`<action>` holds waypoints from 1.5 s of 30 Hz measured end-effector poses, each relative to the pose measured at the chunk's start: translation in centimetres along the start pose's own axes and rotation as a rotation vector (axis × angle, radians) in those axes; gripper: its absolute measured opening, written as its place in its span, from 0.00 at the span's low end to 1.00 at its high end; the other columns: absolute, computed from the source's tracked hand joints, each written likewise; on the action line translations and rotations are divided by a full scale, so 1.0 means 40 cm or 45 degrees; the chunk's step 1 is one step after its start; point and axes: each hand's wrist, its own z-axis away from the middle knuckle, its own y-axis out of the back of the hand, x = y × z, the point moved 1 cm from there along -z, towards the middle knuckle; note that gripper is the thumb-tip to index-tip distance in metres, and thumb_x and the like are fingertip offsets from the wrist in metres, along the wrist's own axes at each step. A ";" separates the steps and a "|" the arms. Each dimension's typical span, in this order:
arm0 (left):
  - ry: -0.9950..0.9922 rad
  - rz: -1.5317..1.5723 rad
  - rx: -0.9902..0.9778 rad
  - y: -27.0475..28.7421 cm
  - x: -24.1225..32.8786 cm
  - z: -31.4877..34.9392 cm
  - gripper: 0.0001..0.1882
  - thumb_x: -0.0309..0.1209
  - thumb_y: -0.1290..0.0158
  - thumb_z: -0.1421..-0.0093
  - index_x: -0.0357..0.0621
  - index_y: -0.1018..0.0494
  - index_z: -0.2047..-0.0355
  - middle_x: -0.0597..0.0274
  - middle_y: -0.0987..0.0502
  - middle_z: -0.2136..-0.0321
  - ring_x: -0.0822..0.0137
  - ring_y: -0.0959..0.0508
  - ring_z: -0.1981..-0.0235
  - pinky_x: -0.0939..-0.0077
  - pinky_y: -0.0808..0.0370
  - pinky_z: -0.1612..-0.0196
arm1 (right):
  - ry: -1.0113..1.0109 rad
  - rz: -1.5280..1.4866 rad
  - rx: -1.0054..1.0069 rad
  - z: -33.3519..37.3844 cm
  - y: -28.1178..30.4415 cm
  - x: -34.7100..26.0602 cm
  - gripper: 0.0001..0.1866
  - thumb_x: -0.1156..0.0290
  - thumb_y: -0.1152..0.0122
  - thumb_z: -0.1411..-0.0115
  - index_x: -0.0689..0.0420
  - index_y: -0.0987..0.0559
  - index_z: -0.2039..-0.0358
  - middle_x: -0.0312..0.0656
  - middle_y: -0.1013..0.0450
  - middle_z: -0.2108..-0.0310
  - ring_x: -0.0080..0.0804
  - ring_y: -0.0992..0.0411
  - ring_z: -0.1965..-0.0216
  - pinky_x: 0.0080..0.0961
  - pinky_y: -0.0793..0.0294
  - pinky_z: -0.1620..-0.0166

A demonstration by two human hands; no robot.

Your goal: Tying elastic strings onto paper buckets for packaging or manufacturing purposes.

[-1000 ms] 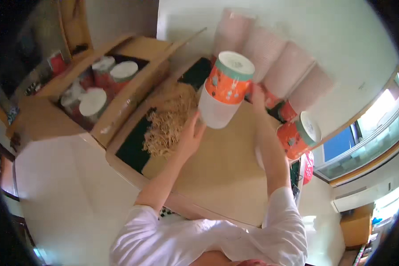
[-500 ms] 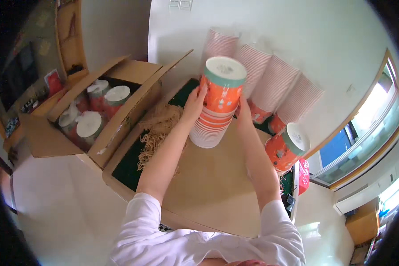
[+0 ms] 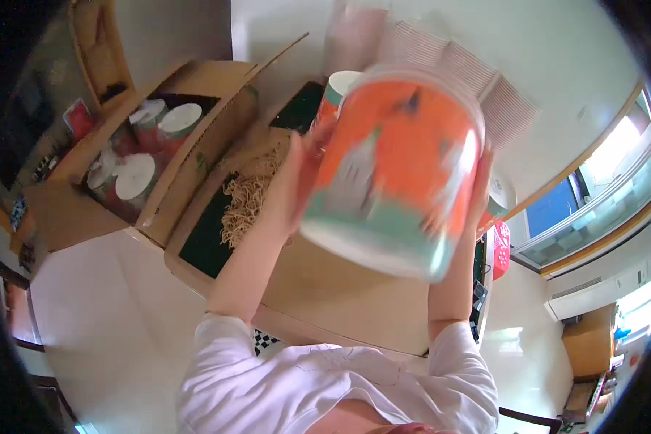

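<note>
A stack of large printed paper buckets [image 3: 405, 159], orange with a green band, is held up close in front of me, blurred by motion. Its green end points down and toward me; the buckets nested inside are hidden. My left hand [image 3: 305, 170] presses its left side, and my right hand [image 3: 481, 189] grips its right side, partly hidden behind it. Just behind the held stack stands another paper bucket [image 3: 343, 82] with its white base up. Past my right hand, one more white-based bucket [image 3: 503, 194] shows in part.
Tall stacks of pinkish-rimmed paper buckets [image 3: 510, 108] lean along the wall. At the left, an open cardboard box [image 3: 224, 137] holds several bagged buckets [image 3: 136, 177]. Tan shredded paper [image 3: 246, 206] lies on the table beside a flat brown cardboard sheet [image 3: 340, 289].
Both hands have raised the stack toward me and tilted it, so its green end, upward before, now points down. The bucket behind it has come into sight.
</note>
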 end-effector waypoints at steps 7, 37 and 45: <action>0.531 -0.733 0.009 0.216 -0.090 0.210 0.32 0.49 0.61 0.33 0.43 0.47 0.35 0.57 0.38 0.39 0.66 0.41 0.38 0.69 0.46 0.36 | -0.039 0.585 -1.095 0.274 0.078 -0.016 0.08 0.69 0.36 0.45 0.60 0.21 0.69 0.40 0.24 0.70 0.34 0.26 0.66 0.38 0.34 0.51; -0.479 -1.605 0.193 0.099 -0.290 0.215 0.67 0.50 0.32 0.59 0.37 0.67 0.34 0.36 0.57 0.35 0.38 0.52 0.35 0.43 0.49 0.38 | 0.328 1.440 -0.904 0.261 -0.013 -0.052 0.10 0.77 0.33 0.54 0.59 0.23 0.70 0.39 0.25 0.72 0.36 0.28 0.69 0.36 0.33 0.56; -0.502 -2.237 -0.084 0.117 -0.258 0.239 0.43 0.44 0.31 0.60 0.54 0.35 0.42 0.48 0.50 0.36 0.42 0.52 0.34 0.42 0.52 0.36 | 0.548 1.383 -0.070 0.245 0.030 -0.216 0.08 0.82 0.41 0.47 0.67 0.22 0.64 0.48 0.25 0.61 0.39 0.29 0.55 0.32 0.33 0.49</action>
